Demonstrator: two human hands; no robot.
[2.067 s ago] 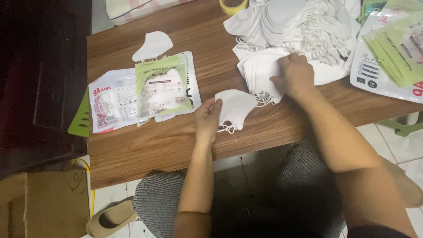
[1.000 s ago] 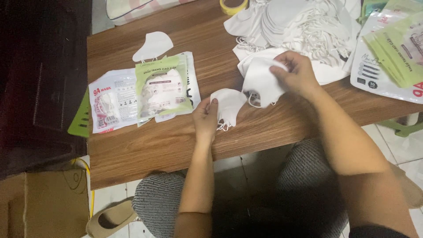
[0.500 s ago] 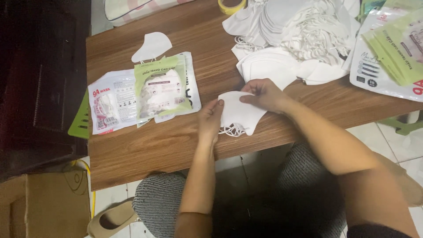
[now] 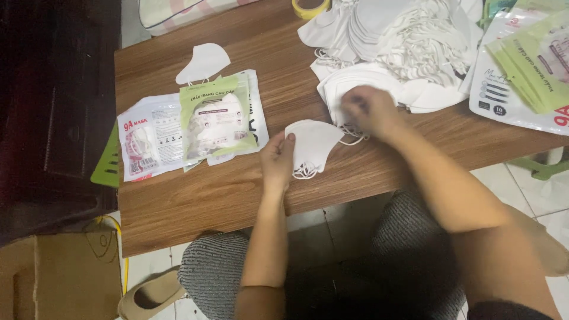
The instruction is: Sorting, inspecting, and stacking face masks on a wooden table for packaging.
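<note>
A: Status on your hands?

B: Your left hand (image 4: 277, 159) pins a folded white mask (image 4: 314, 145) flat on the wooden table (image 4: 195, 201). Fingers are curled over the mask's near-left edge, thumb on top. Gripping it, not just resting.

A: And the right?

B: Your right hand (image 4: 368, 109) is blurred. It sits on the small stack of white masks (image 4: 355, 80) just beyond and to the right of the held mask. Fingers are bent down onto the stack, but I can't tell whether they're closed on a mask or just touching.

A: Where's the held mask relative to both hands?

B: Between them. Its left edge is under your left fingers and its right tip points toward your right hand, close to it. Ear loops (image 4: 305, 173) hang out at the near edge, beside your left thumb.

A: What else is around?

B: Past your right hand is a big loose heap of white masks (image 4: 409, 35) with tangled loops. Further right of that hand is a pile of printed green and white pouches (image 4: 527, 65). Left of your left hand, just beside it, are filled mask packets (image 4: 195, 121) overlapping each other: a green one on top, a white and red one further left. Beyond those lies a single white mask (image 4: 204, 62), well apart from both hands. A yellow tape roll (image 4: 311, 7) is at the far table edge, beyond the left hand. Your knees are under the near edge, and a sandal (image 4: 151, 296) is on the floor to your left.
</note>
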